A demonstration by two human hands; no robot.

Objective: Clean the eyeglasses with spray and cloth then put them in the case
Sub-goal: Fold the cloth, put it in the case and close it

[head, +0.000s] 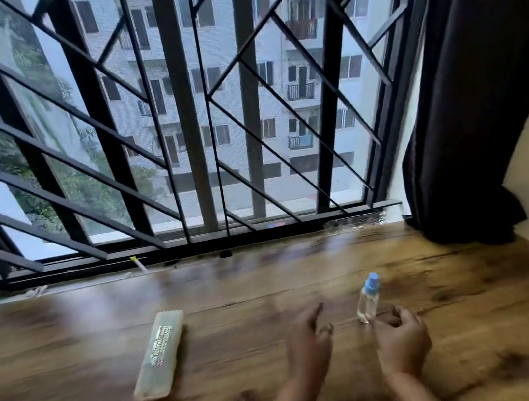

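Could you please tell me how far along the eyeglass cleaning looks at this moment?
Nothing looks done: the case lies flat on the table and the spray bottle stands upright, cap on. In hand: the right hand curls by the bottle's base, contact blurred; the left hand holds nothing. Eyeglasses and cloth are not in view, so spraying, wiping and casing remain.

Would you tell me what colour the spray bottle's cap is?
The cap is light blue; head view shows it.
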